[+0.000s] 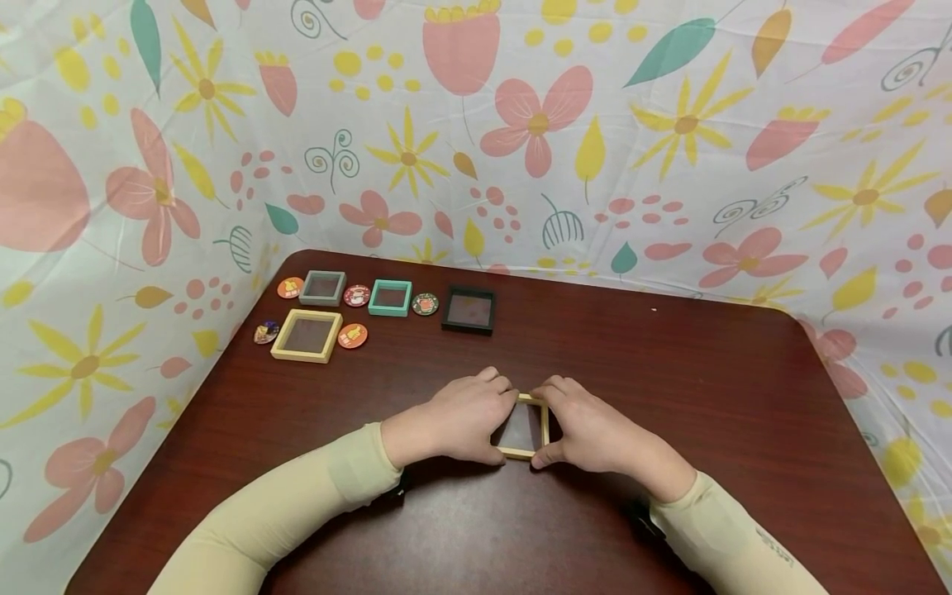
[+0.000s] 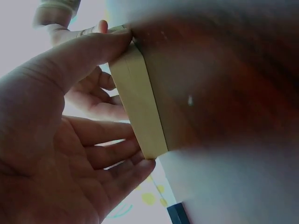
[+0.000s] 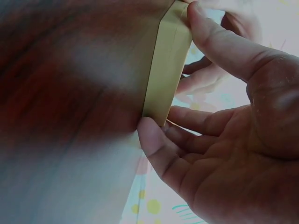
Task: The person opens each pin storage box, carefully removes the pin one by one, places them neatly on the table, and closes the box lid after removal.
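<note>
On the table in front of me lies a square yellow display frame (image 1: pixel 523 454) with a clear, see-through middle. My left hand (image 1: pixel 468 417) grips its left side, thumb at the near corner and fingers toward the far one. From the right, my right hand (image 1: pixel 595 426) holds the opposite side in the same way. In the left wrist view the yellow side wall (image 2: pixel 135 100) runs between thumb and fingertips. The right wrist view likewise has the frame's edge (image 3: pixel 167 65) between thumb and fingers. Part of the frame's left side is hidden by the left hand in the head view.
At the back left stand a grey frame (image 1: pixel 322 288), a teal frame (image 1: pixel 390 298) and a larger yellow frame (image 1: pixel 307 336), with several round badges (image 1: pixel 353 335) among them. A black frame (image 1: pixel 468 311) sits right of these. Flowered cloth (image 1: pixel 535 190) hangs behind the table (image 1: pixel 706 372).
</note>
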`<state>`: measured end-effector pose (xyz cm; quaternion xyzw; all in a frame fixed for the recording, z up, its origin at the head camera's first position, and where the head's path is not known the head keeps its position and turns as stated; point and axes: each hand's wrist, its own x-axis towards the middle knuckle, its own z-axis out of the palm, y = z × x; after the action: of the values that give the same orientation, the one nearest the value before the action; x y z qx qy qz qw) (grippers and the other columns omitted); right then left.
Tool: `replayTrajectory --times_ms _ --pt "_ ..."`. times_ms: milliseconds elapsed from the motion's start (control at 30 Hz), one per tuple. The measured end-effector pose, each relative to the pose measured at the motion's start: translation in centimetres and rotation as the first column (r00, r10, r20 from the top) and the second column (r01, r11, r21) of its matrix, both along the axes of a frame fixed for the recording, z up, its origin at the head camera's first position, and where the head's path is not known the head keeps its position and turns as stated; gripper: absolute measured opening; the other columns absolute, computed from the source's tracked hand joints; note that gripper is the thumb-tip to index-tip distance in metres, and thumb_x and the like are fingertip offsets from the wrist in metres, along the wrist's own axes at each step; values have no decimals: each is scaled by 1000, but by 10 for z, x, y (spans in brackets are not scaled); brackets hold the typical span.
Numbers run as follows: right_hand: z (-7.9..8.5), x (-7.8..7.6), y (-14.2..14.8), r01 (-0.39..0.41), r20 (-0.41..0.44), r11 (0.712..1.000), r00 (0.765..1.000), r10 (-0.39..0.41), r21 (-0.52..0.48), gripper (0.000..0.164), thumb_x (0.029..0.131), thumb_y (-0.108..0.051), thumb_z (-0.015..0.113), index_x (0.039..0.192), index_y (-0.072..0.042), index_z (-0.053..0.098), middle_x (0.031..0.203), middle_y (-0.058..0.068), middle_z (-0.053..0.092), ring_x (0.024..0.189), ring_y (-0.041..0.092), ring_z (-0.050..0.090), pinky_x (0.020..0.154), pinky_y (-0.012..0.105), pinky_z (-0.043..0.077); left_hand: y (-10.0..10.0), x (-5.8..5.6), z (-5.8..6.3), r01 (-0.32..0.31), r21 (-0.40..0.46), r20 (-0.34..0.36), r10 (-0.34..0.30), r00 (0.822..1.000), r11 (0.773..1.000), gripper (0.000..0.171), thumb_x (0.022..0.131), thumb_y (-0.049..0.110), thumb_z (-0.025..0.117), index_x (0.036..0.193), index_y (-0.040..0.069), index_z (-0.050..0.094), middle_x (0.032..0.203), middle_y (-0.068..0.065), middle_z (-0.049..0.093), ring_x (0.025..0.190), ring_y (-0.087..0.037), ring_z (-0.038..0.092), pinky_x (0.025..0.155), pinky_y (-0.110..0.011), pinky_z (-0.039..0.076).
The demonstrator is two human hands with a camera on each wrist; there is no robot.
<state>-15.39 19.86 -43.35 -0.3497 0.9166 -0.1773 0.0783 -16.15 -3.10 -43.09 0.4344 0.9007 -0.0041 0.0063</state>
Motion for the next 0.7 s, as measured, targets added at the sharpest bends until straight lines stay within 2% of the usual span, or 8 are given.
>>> replayTrajectory --times_ms 133,267,400,567,700 --pt "2 2 -2 19 41 1000 999 -18 -17 87 67 -52 86 132 -4 53 120 1 51 93 13 53 77 31 47 1 1 -1 -1 -7 -23 0 1000 1000 82 69 67 73 123 7 61 114 -1 58 97 -16 44 78 -25 44" --pt "3 4 -5 45 78 998 996 -42 -36 86 67 -50 87 132 -4 52 118 0 50 84 12 54 71 28 47 2 2 -2 -3 -15 -33 2 999 1000 78 68 64 74 122 8 61 110 -1 57 96 -17 44 77 -26 44" --pt "3 5 -8 70 114 995 992 -62 -65 87 66 -47 88 132 -4 53 118 0 50 83 11 54 70 26 48 1 1 -2 -1 -29 -34 0 999 1000 79 66 60 73 124 7 59 107 -1 54 95 -18 44 78 -27 43" --pt "0 3 -11 98 158 987 984 -78 -128 90 66 -43 90 137 -5 50 121 1 50 85 12 55 71 25 50 -2 -2 -1 -1 -42 -12 1 1000 999 89 66 61 72 133 5 54 110 -3 54 97 -18 43 82 -29 43" --pt "-4 -1 -15 143 240 963 967 -86 -229 89 72 -44 86 142 -7 45 124 5 51 90 13 58 75 27 52 -9 -11 1 -23 -60 39 25 999 998 96 66 61 74 139 4 49 115 -5 53 100 -19 43 84 -30 43"
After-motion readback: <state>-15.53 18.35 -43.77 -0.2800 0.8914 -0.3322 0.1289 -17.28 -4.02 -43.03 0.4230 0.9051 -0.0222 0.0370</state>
